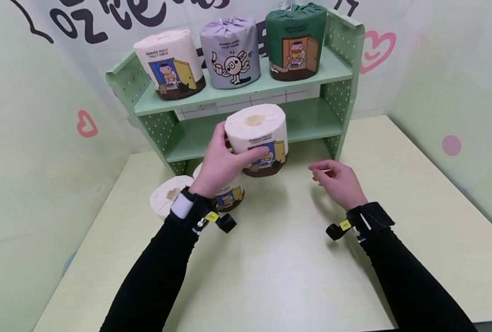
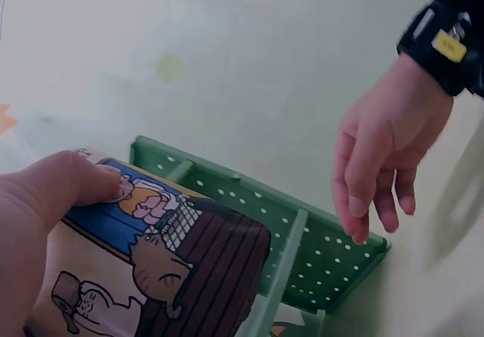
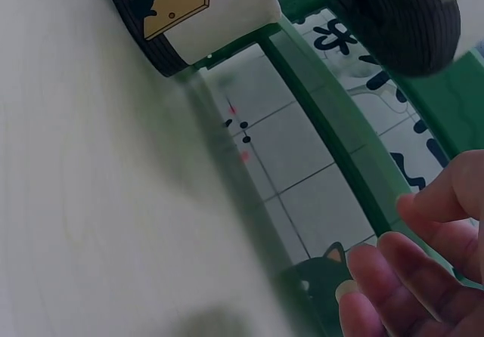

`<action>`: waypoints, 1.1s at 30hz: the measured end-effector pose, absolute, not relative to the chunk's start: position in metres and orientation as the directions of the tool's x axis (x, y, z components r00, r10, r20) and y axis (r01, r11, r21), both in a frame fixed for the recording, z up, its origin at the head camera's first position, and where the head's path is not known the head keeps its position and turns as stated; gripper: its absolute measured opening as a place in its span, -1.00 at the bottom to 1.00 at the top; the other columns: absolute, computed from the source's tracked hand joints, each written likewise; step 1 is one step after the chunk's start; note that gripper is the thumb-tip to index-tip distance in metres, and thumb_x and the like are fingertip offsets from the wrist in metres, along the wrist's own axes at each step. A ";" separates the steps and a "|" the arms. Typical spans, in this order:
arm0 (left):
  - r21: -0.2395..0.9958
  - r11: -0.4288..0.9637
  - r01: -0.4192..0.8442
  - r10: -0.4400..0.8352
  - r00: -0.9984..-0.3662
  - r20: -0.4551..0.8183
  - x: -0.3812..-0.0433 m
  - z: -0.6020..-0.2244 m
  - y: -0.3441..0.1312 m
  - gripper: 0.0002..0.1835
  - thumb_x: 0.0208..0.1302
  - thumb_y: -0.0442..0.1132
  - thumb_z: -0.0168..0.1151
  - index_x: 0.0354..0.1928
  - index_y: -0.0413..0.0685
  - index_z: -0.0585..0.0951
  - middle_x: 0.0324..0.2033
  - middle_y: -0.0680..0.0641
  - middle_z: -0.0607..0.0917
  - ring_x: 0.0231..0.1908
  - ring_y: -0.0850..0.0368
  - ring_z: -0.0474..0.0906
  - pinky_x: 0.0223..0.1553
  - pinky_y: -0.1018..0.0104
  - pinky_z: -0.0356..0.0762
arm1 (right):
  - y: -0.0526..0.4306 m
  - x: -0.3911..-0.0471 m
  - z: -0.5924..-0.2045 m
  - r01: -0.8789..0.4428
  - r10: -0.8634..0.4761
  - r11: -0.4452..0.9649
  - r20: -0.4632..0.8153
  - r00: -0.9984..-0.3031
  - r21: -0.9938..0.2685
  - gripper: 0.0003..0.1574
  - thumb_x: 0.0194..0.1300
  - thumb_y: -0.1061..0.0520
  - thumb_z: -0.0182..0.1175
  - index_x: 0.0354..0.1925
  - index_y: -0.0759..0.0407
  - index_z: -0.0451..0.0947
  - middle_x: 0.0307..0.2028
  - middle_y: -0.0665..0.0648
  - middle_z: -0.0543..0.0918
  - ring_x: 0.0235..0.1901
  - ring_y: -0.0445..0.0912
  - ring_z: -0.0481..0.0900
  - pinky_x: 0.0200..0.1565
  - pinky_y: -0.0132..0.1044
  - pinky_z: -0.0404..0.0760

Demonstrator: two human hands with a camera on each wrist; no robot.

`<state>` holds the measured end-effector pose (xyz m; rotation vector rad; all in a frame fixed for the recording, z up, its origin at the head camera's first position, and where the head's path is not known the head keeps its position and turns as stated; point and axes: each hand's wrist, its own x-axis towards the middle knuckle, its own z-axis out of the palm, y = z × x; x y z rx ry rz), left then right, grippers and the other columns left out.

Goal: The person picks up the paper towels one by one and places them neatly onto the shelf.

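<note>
My left hand point(image 1: 223, 161) grips a wrapped toilet paper roll point(image 1: 266, 133), thumb across the printed cartoon on its front. The roll is white with a dark brown base, held upright above the table in front of the lower shelf point(image 1: 312, 117). In the left wrist view the same roll point(image 2: 204, 269) fills the lower left, thumb point(image 2: 68, 178) on the picture. To the right, my right hand point(image 1: 339, 182) hovers over the table with fingers loosely bent and nothing in them. Two more white rolls, one nearer point(image 1: 163, 200) and one behind point(image 1: 229, 198), stand partly hidden by my left arm.
A green two-tier shelf rack point(image 1: 341, 87) stands at the back of the table point(image 1: 295, 276). On its upper shelf sit a white roll point(image 1: 171, 60), a lilac roll point(image 1: 231, 55) and a green roll point(image 1: 297, 27). Pale walls point(image 1: 449, 92) rise on both sides.
</note>
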<state>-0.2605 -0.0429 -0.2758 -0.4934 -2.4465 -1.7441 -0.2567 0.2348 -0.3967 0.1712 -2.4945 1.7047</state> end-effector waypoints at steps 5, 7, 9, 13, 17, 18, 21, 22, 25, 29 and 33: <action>0.912 0.296 0.286 0.190 -0.953 0.237 -0.257 -0.264 -0.020 -0.08 0.09 -0.17 0.55 0.38 -0.08 0.17 0.17 -0.06 0.41 0.06 0.17 0.44 0.05 0.14 0.56 | 0.234 -0.257 -0.398 -0.152 -0.033 0.370 0.151 -0.988 -0.917 -0.74 0.48 0.09 0.12 0.03 0.14 0.62 -0.09 0.25 0.66 -0.17 0.09 0.60 -0.26 -0.25 0.57; 0.917 0.286 0.277 0.188 -0.955 0.230 -0.264 -0.267 -0.013 -0.09 0.09 -0.19 0.55 0.38 -0.10 0.18 0.17 -0.07 0.42 0.06 0.17 0.44 0.07 0.14 0.55 | 0.234 -0.257 -0.398 -0.155 -0.032 0.372 0.154 -0.988 -0.915 -0.73 0.47 0.10 0.12 0.03 0.15 0.62 -0.10 0.24 0.67 -0.17 0.09 0.60 -0.26 -0.23 0.57; 0.919 0.282 0.277 0.186 -0.955 0.231 -0.277 -0.273 -0.009 -0.06 0.05 -0.13 0.58 0.37 -0.06 0.19 0.16 -0.03 0.43 0.05 0.19 0.45 0.06 0.16 0.56 | 0.234 -0.257 -0.397 -0.160 -0.031 0.375 0.160 -0.987 -0.913 -0.73 0.47 0.11 0.12 0.03 0.17 0.62 -0.11 0.24 0.67 -0.18 0.09 0.61 -0.27 -0.22 0.57; 0.911 0.286 0.297 0.197 -0.949 0.247 -0.300 -0.283 0.002 -0.02 -0.03 0.02 0.62 0.34 0.03 0.20 0.13 0.05 0.44 0.03 0.24 0.45 0.04 0.20 0.56 | 0.235 -0.257 -0.396 -0.178 -0.040 0.377 0.176 -0.984 -0.909 -0.73 0.46 0.12 0.12 0.03 0.18 0.62 -0.10 0.24 0.67 -0.18 0.09 0.61 -0.27 -0.21 0.59; 0.905 0.293 0.309 0.212 -0.944 0.254 -0.315 -0.285 0.013 0.02 -0.09 0.09 0.63 0.34 0.06 0.20 0.12 0.07 0.43 0.03 0.25 0.44 0.02 0.22 0.57 | 0.234 -0.257 -0.395 -0.184 -0.047 0.381 0.180 -0.983 -0.906 -0.74 0.45 0.13 0.12 0.01 0.17 0.62 -0.11 0.23 0.67 -0.19 0.09 0.61 -0.28 -0.20 0.59; 0.906 0.294 0.305 0.212 -0.945 0.249 -0.319 -0.285 0.016 0.02 -0.10 0.10 0.63 0.34 0.06 0.20 0.11 0.07 0.44 0.03 0.26 0.44 0.02 0.23 0.57 | 0.234 -0.256 -0.395 -0.184 -0.048 0.380 0.180 -0.983 -0.906 -0.75 0.45 0.13 0.12 0.01 0.16 0.63 -0.11 0.23 0.67 -0.19 0.10 0.61 -0.29 -0.21 0.59; 0.910 0.294 0.293 0.211 -0.948 0.237 -0.328 -0.289 0.023 0.01 -0.11 0.09 0.64 0.33 0.06 0.22 0.10 0.07 0.45 0.01 0.25 0.46 -0.01 0.25 0.58 | 0.233 -0.256 -0.396 -0.190 -0.054 0.375 0.183 -0.982 -0.907 -0.74 0.45 0.14 0.13 0.01 0.19 0.62 -0.10 0.23 0.66 -0.20 0.11 0.60 -0.29 -0.23 0.59; 0.909 0.298 0.292 0.209 -0.949 0.236 -0.332 -0.290 0.026 0.00 -0.10 0.09 0.64 0.32 0.05 0.22 0.09 0.06 0.45 0.00 0.25 0.46 -0.03 0.26 0.59 | 0.233 -0.255 -0.396 -0.195 -0.058 0.376 0.187 -0.981 -0.906 -0.74 0.45 0.14 0.13 0.01 0.20 0.62 -0.09 0.24 0.66 -0.20 0.11 0.60 -0.30 -0.24 0.59; 0.910 0.294 0.293 0.212 -0.948 0.237 -0.341 -0.295 0.033 -0.02 -0.10 0.07 0.64 0.29 0.03 0.23 0.08 0.05 0.45 -0.01 0.24 0.47 -0.05 0.29 0.59 | 0.232 -0.256 -0.399 -0.212 -0.071 0.385 0.200 -0.977 -0.898 -0.73 0.45 0.16 0.12 0.01 0.23 0.62 -0.08 0.25 0.65 -0.20 0.13 0.61 -0.31 -0.25 0.60; 0.908 0.280 0.313 0.213 -0.942 0.259 -0.351 -0.299 0.041 0.00 -0.10 0.05 0.64 0.30 0.02 0.21 0.07 0.04 0.43 -0.03 0.23 0.47 -0.08 0.33 0.59 | 0.230 -0.256 -0.401 -0.225 -0.085 0.401 0.209 -0.974 -0.888 -0.74 0.45 0.15 0.12 0.00 0.22 0.63 -0.09 0.22 0.65 -0.19 0.12 0.61 -0.30 -0.24 0.60; 0.915 0.251 0.316 0.197 -0.942 0.271 -0.361 -0.301 0.047 0.03 -0.09 0.01 0.64 0.32 0.00 0.15 0.06 0.02 0.41 -0.06 0.21 0.48 -0.11 0.36 0.59 | 0.230 -0.257 -0.401 -0.223 -0.086 0.411 0.207 -0.975 -0.884 -0.73 0.45 0.13 0.13 0.00 0.22 0.63 -0.09 0.18 0.64 -0.18 0.09 0.62 -0.29 -0.21 0.59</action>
